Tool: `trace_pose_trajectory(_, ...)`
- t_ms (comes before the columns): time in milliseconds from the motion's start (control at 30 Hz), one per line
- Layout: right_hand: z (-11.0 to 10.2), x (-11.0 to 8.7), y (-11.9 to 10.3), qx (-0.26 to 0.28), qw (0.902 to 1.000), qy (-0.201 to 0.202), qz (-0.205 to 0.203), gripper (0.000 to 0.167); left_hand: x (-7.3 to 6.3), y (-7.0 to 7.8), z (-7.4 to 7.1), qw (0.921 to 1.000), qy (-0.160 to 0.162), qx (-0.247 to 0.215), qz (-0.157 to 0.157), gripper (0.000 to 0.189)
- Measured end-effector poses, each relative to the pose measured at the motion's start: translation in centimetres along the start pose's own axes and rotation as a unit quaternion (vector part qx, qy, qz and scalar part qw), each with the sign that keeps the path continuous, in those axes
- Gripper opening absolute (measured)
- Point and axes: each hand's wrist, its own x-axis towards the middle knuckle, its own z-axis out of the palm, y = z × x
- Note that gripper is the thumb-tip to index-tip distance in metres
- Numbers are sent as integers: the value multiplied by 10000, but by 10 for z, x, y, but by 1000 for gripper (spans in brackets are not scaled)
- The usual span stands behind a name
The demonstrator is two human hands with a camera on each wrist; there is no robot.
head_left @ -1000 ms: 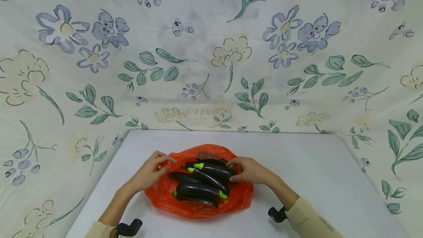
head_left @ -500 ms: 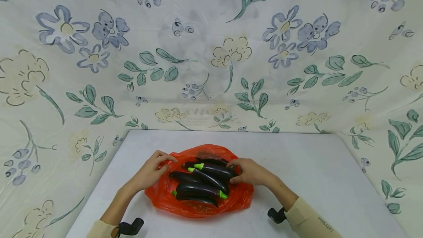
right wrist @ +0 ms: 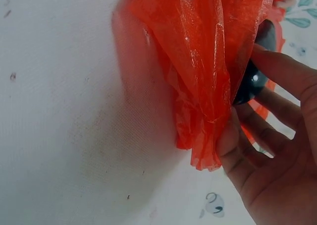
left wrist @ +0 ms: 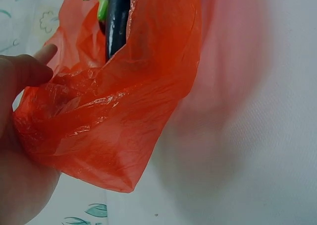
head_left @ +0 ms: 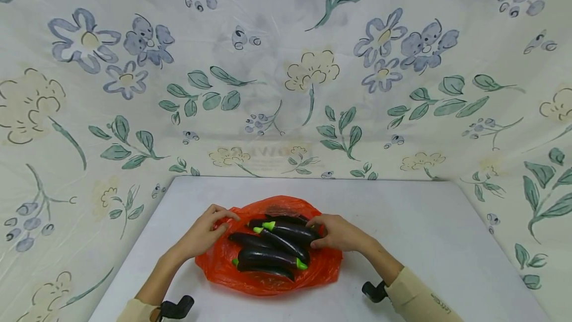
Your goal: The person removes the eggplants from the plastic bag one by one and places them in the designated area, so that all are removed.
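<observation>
A crinkled red plastic bag [head_left: 321, 265] lies spread open on the table, with several dark purple eggplants [head_left: 268, 256] inside. Their green stem ends point different ways. My left hand [head_left: 203, 232] holds the bag's left rim with curved fingers; in the left wrist view the thumb [left wrist: 34, 70] lies over the red film and the other fingers are largely hidden. At the right rim, my right hand [head_left: 341, 232] curls round the bag's edge. In the right wrist view its thumb [right wrist: 229, 138] meets the film, while a fingertip touches an eggplant [right wrist: 252, 84] end.
The bag rests mid-way across a white table [head_left: 402, 212]. Floral cloth [head_left: 268, 88] hangs behind and along both sides. Black camera mounts [head_left: 177, 307] are strapped at both wrists, near the beige sleeves [head_left: 420, 294].
The right thumb and fingers have shifted very slightly to the right. The left hand, the bag and the eggplants stay practically in place.
</observation>
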Motion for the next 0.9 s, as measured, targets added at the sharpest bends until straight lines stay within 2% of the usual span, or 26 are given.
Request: trace_pose_trajectory(900,-4,-4,-2,106,9999,-3,-98,43,0,1,1,10000,-49,-8,26,28)
